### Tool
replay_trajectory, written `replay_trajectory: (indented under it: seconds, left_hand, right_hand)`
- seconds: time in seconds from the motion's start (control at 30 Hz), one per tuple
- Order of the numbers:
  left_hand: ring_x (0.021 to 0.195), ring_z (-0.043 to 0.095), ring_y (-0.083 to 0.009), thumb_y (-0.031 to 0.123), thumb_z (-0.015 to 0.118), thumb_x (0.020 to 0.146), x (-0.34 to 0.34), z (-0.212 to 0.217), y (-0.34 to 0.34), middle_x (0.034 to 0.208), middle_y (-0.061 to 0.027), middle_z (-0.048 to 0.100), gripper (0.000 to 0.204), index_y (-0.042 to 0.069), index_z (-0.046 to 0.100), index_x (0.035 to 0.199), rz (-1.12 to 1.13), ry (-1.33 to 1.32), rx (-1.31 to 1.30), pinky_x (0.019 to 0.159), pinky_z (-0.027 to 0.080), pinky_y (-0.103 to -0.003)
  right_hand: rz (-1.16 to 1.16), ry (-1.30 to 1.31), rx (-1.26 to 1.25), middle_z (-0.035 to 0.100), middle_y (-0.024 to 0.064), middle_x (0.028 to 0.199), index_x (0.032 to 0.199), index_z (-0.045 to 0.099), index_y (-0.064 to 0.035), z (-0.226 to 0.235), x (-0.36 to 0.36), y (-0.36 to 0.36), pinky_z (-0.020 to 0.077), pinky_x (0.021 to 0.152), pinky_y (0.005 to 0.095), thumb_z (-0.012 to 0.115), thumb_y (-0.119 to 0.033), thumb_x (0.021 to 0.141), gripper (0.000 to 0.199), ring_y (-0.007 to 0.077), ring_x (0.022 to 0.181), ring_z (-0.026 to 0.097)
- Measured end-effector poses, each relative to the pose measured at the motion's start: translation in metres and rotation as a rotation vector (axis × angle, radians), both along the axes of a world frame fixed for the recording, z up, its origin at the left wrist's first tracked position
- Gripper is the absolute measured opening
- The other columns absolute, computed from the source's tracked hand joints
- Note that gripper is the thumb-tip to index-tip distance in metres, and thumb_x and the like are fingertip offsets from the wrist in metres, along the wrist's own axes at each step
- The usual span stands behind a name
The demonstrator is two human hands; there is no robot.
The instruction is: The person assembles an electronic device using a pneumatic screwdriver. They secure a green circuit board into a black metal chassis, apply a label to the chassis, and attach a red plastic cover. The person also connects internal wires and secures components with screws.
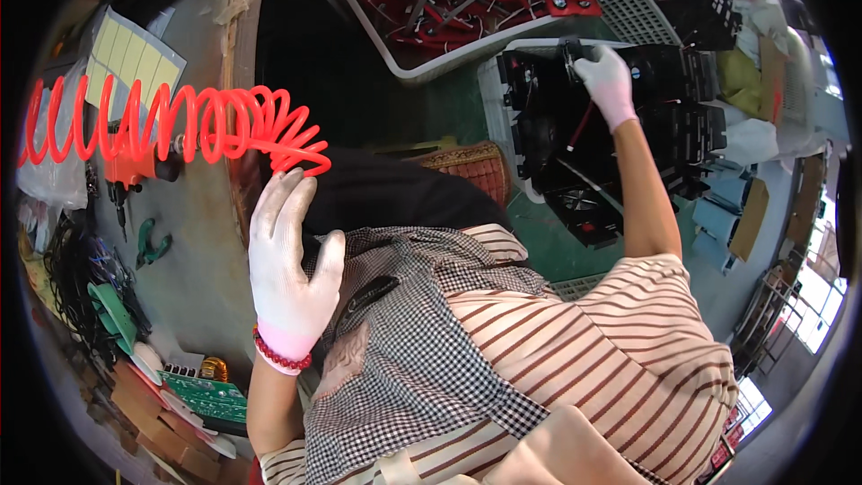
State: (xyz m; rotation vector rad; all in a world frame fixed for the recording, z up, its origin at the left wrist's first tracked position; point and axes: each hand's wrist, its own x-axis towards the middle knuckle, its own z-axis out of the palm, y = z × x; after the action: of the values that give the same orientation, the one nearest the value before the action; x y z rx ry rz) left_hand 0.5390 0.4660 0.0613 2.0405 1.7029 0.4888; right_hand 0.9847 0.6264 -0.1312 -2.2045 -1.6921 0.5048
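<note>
My left hand (294,265), in a white glove with a pink cuff, is raised over the table's edge, fingers stretched and thumb apart. Its fingertips meet the end of a red coiled hose (215,126) in the picture; whether they touch I cannot tell. Farther off to the right, my gloved right hand (609,83) reaches over a light crate (496,94) full of black plastic housings (539,148). Its fingers are closed on a small black part (569,52) at the crate's far side. A thin red wire (582,126) lies below that hand.
A pale basket (395,63) of red parts with wires stands behind the black housings. On the table at left are a red power tool (135,166), green-handled pliers (153,247), black cables (67,278) and a green circuit board (206,397). A patterned cushion (471,171) is by my lap.
</note>
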Motion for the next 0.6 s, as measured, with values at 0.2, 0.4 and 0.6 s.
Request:
replay_trajectory:
  seconds: [0.2, 0.4, 0.6]
  left_hand:
    - [0.128, 0.047, -0.0341, 0.002, 0.065, 0.077, 0.008, -0.003, -0.004, 0.133, -0.0192, 0.052, 0.053, -0.002, 0.052, 0.128, -0.048, -0.066, -0.004, 0.108, 0.036, -0.042]
    - [0.128, 0.047, -0.0295, 0.011, 0.074, 0.075, 0.016, -0.006, 0.021, 0.137, -0.0195, 0.048, 0.074, -0.001, 0.04, 0.14, -0.056, -0.402, 0.006, 0.108, 0.037, -0.038]
    - [0.133, 0.042, -0.0284, 0.024, 0.082, 0.071, 0.017, -0.02, 0.056, 0.142, -0.0215, 0.043, 0.093, -0.005, 0.032, 0.143, -0.032, -0.627, 0.27, 0.111, 0.034, -0.036]
  right_hand:
    - [0.256, 0.167, 0.125, 0.061, 0.0044, 0.074, 0.089, 0.061, 0.0071, 0.231, -0.063, 0.0, 0.0444, 0.066, 0.0315, 0.066, -0.018, 0.081, 0.026, 0.0112, 0.07, 0.054]
    - [0.446, 0.215, 0.192, 0.064, 0.0101, 0.108, 0.119, 0.057, 0.0093, 0.372, -0.133, -0.055, 0.0463, 0.089, 0.0252, 0.07, -0.013, 0.081, 0.045, 0.0147, 0.098, 0.06]
    - [1.023, 0.494, 0.287, 0.062, 0.0155, 0.12, 0.117, 0.06, 0.0047, 0.465, -0.148, -0.07, 0.0415, 0.102, 0.0314, 0.067, -0.017, 0.083, 0.041, 0.0219, 0.109, 0.058]
